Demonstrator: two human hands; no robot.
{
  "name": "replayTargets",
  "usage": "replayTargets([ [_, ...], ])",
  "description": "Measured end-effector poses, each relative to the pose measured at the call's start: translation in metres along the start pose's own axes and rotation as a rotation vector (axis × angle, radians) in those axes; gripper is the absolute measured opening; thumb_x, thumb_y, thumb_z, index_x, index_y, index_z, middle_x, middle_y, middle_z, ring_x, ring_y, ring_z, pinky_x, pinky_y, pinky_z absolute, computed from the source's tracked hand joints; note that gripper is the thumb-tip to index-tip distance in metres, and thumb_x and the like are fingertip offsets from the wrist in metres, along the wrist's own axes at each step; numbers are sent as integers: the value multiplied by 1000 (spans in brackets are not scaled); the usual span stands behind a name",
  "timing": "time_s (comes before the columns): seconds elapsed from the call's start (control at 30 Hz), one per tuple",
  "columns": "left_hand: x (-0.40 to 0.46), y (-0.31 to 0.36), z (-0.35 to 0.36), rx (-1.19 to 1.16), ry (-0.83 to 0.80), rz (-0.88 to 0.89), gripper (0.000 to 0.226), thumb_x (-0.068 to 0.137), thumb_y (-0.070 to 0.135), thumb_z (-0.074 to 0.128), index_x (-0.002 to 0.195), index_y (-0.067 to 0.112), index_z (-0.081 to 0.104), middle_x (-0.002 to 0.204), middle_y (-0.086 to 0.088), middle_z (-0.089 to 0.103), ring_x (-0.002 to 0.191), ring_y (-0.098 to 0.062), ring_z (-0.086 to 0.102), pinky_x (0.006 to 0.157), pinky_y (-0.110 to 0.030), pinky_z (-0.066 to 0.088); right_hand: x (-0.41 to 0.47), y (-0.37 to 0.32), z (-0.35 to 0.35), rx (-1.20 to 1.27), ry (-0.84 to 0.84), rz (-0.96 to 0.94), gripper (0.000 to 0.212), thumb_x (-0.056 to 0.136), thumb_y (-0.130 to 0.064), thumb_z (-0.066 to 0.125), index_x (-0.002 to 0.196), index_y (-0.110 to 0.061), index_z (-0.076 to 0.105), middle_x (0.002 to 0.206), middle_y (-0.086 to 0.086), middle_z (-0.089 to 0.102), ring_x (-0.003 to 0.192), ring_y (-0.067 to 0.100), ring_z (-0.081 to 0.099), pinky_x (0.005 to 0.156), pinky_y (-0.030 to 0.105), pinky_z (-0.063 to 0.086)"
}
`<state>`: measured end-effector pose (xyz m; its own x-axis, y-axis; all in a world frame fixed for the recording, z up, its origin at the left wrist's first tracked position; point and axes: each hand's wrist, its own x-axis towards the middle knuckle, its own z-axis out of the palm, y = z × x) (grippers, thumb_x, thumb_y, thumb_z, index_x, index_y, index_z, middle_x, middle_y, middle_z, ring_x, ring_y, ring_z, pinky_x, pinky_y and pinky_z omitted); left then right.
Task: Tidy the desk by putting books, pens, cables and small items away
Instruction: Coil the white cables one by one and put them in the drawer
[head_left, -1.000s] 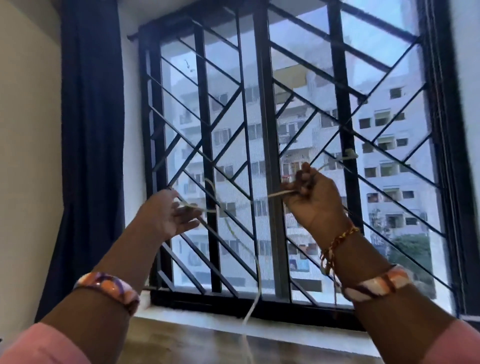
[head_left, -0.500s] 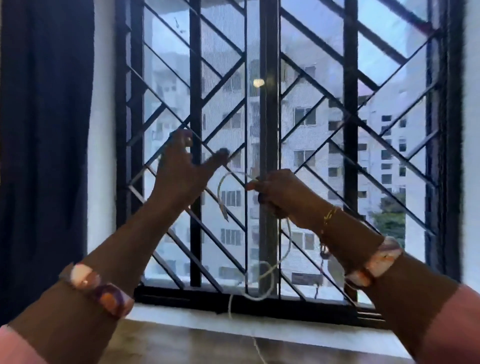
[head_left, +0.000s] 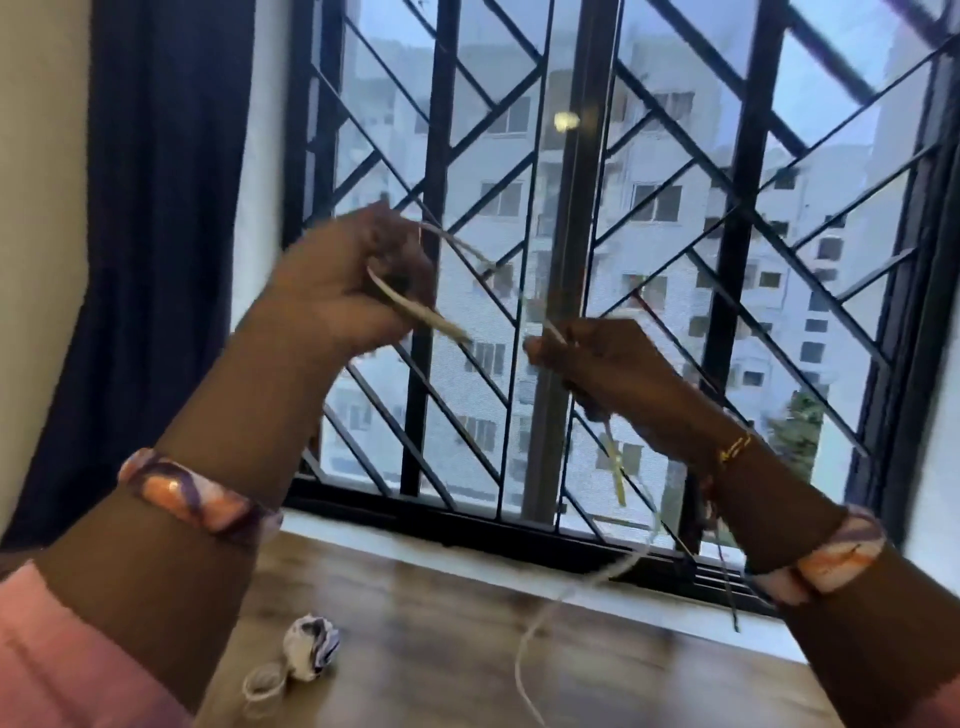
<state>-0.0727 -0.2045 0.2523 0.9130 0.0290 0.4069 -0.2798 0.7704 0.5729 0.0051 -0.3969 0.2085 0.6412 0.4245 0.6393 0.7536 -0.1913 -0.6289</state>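
L hand (head_left: 343, 291) and R hand (head_left: 597, 358) each hold a narrow pinch grip on the thin white cable (head_left: 410, 306), w/ a short span btwn them, blurred. Cable looks light, limp, prob slippery; best held near the coil, not the tail. Rest of it hangs below R hand to the desk (head_left: 441, 623), near a crumpled cloth (head_left: 310, 646).

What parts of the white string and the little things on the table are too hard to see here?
Head view only:
- The white cable runs off the bottom edge, so its far end is cut off.
- Motion blur smears the cable between the left hand and the right hand; how it loops is unclear.
- The crumpled item and the small ring on the desk are blurred and unidentifiable.
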Motion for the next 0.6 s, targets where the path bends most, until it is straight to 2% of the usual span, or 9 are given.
replayTargets([
  [0.03, -8, 7, 1, -130, 13, 56, 26, 77, 5, 49, 52, 11, 44, 44, 3, 42, 36, -6, 40, 45, -12, 45, -7, 6, 3, 6, -22, 36, 26, 84, -31, 65, 67, -12, 65, 37, -9, 40, 35, 8, 34, 38, 17, 29],
  [0.1, -29, 19, 5, -198, 36, 144, 31, 81, 4, 44, 51, 8, 51, 48, 3, 52, 43, -8, 52, 59, -28, 57, -22, 15, 10, 3, -94, 70, 29, 86, -30, 63, 61, -14, 63, 35, -9, 39, 34, 6, 34, 37, 15, 29],
  [0.2, -64, 28, 14, -192, 66, 290, 51, 96, 15, 34, 51, 8, 56, 50, 3, 58, 44, -8, 57, 69, -33, 56, -44, 24, 17, -208, -203, 25, 33, 85, -31, 65, 55, -17, 61, 36, -9, 39, 37, 1, 35, 43, 17, 30],
  [0.27, -93, 34, 27, -248, 51, 389, 47, 95, 13, 35, 52, 10, 54, 46, 2, 55, 40, -11, 55, 63, -27, 57, -62, 26, 16, -381, -232, 40, 35, 82, -35, 68, 56, -12, 62, 36, -8, 45, 38, -1, 41, 48, 22, 37],
  [0.33, -123, 41, 44, -304, 70, 506, 39, 88, 5, 36, 51, 9, 49, 40, -1, 49, 34, -13, 50, 51, -23, 53, -86, 20, 14, -444, -289, 70, 30, 82, -35, 67, 65, -10, 67, 48, -6, 55, 48, 5, 52, 53, 24, 42],
  [0.4, -144, 46, 51, -255, 194, 645, 40, 87, 3, 34, 50, 10, 47, 39, 1, 48, 35, -11, 49, 49, -20, 49, -112, 8, 13, -467, -344, 79, 27, 82, -30, 67, 69, -6, 68, 58, 4, 61, 53, 13, 57, 50, 22, 41],
  [0.5, -170, 41, 43, 108, 526, 847, 39, 98, 13, 29, 65, 16, 49, 56, 6, 60, 45, -5, 55, 61, -20, 47, -149, -19, 9, -130, -307, 154, 18, 79, -16, 71, 65, -5, 68, 53, 9, 63, 41, 12, 56, 41, 19, 43],
  [0.53, -179, 38, 34, 341, 677, 903, 37, 98, 16, 33, 65, 18, 50, 59, 6, 60, 49, -5, 55, 61, -20, 45, -158, -27, 7, -8, -293, 173, 19, 79, -14, 73, 62, -6, 67, 53, 11, 63, 39, 12, 56, 40, 18, 43],
  [0.6, -206, 30, 12, 1096, 977, 999, 31, 93, 21, 43, 65, 13, 56, 63, -3, 62, 59, -14, 58, 66, -28, 45, -176, -46, 1, 177, -268, 184, 22, 76, -18, 75, 61, -6, 65, 53, 14, 65, 46, 17, 62, 44, 19, 46],
])
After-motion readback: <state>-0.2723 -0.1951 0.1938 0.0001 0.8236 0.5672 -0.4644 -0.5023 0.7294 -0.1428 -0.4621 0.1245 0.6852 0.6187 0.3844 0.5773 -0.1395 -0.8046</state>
